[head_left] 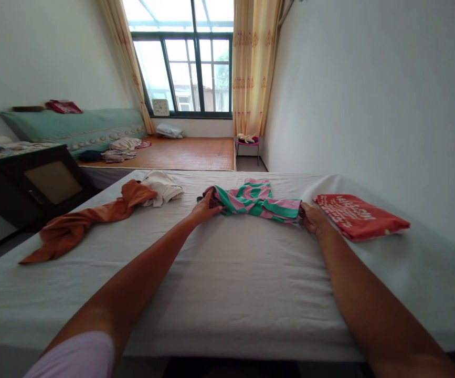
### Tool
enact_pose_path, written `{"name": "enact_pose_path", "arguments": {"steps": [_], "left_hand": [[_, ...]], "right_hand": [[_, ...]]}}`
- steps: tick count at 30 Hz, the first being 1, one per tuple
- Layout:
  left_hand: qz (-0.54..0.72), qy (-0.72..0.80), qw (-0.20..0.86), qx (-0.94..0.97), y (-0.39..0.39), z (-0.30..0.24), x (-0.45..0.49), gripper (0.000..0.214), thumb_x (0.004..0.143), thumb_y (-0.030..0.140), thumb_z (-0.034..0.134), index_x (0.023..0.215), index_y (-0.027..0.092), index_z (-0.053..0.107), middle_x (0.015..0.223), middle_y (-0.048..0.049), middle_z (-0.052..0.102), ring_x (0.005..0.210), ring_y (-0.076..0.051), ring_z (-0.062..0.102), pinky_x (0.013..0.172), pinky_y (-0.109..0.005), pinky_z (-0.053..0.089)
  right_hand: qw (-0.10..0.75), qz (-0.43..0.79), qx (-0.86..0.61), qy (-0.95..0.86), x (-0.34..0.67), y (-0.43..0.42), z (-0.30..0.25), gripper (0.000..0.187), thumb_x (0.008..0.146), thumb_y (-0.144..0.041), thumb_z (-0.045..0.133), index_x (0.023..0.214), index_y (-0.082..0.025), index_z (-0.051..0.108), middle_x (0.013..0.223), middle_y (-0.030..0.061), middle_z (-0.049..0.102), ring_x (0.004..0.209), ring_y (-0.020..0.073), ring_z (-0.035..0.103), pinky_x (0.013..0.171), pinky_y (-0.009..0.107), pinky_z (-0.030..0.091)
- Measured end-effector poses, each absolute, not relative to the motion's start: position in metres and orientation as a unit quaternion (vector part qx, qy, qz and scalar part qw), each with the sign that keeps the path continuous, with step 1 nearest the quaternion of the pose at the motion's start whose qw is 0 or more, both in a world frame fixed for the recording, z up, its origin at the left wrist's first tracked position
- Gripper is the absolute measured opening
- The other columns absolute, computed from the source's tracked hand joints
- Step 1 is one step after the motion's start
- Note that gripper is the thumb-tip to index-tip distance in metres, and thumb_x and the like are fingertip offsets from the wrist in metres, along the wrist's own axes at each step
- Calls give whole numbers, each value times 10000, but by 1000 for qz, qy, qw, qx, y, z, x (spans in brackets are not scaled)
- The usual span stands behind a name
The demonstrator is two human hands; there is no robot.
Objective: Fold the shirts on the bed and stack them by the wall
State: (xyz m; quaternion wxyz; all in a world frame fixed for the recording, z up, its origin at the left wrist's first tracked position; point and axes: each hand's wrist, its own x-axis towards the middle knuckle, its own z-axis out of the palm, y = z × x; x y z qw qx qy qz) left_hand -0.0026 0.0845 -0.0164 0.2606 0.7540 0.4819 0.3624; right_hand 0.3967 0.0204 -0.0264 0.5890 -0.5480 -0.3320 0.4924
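Observation:
A green and pink striped garment (255, 200) lies partly folded in the middle of a bed covered with a white sheet (227, 273). My left hand (204, 208) pinches its left end, fingers closed on the cloth. At the garment's right end my right hand (313, 217) grips the other edge. Both arms reach straight out over the sheet.
An orange garment (85, 219) sprawls at the left of the bed, with a cream garment (163, 187) beside it. A folded red printed cloth (359, 215) lies at the right near the wall. Beyond are a dark cabinet (34, 184), another bed with a mat (188, 153), and a window.

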Motion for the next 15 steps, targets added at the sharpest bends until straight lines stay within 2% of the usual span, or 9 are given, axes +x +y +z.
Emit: {"name": "enact_pose_path", "arguments": {"steps": [3, 5, 9, 11, 13, 15], "left_hand": [[455, 439, 392, 668, 98, -12, 13, 917, 766, 339, 639, 1520, 215, 132, 1068, -76, 686, 883, -178, 652, 799, -333, 520], [483, 436, 417, 635, 105, -7, 19, 927, 777, 305, 622, 1525, 209, 83, 1041, -59, 695, 834, -152, 649, 787, -310, 517], [443, 514, 306, 668, 103, -6, 27, 762, 824, 343, 579, 1496, 179, 260, 776, -6, 691, 699, -161, 637, 753, -313, 503], [385, 531, 238, 716, 93, -10, 33, 686, 852, 376, 543, 1474, 177, 331, 742, -18, 681, 724, -198, 649, 778, -348, 494], [339, 516, 193, 763, 81, -14, 41, 717, 833, 395, 571, 1475, 177, 336, 912, -76, 702, 876, -252, 655, 843, -390, 476], [328, 486, 161, 794, 73, -17, 49, 807, 768, 382, 648, 1480, 180, 326, 1183, -129, 642, 1078, -302, 593, 932, -425, 436]], "right_hand": [[601, 494, -538, -326, 396, 23, -28, 73, 765, -254, 596, 714, -224, 555, 544, -26, 577, 454, 125, 521, 415, 231, 454], [617, 492, -527, -317, 396, 25, -30, 83, 774, -251, 587, 706, -223, 547, 533, -34, 566, 451, 119, 512, 418, 224, 451], [635, 488, -517, -302, 397, 29, -35, 108, 801, -256, 568, 702, -225, 540, 540, -41, 572, 461, 114, 515, 415, 210, 439], [637, 490, -515, -299, 396, 31, -36, 118, 806, -273, 577, 704, -227, 537, 543, -40, 580, 471, 118, 528, 414, 210, 441], [638, 494, -508, -301, 394, 31, -36, 128, 803, -286, 589, 704, -225, 535, 552, -32, 593, 495, 124, 552, 427, 213, 456], [636, 497, -503, -309, 391, 30, -34, 133, 799, -299, 598, 710, -221, 536, 564, -21, 604, 523, 132, 574, 448, 220, 474]]}}
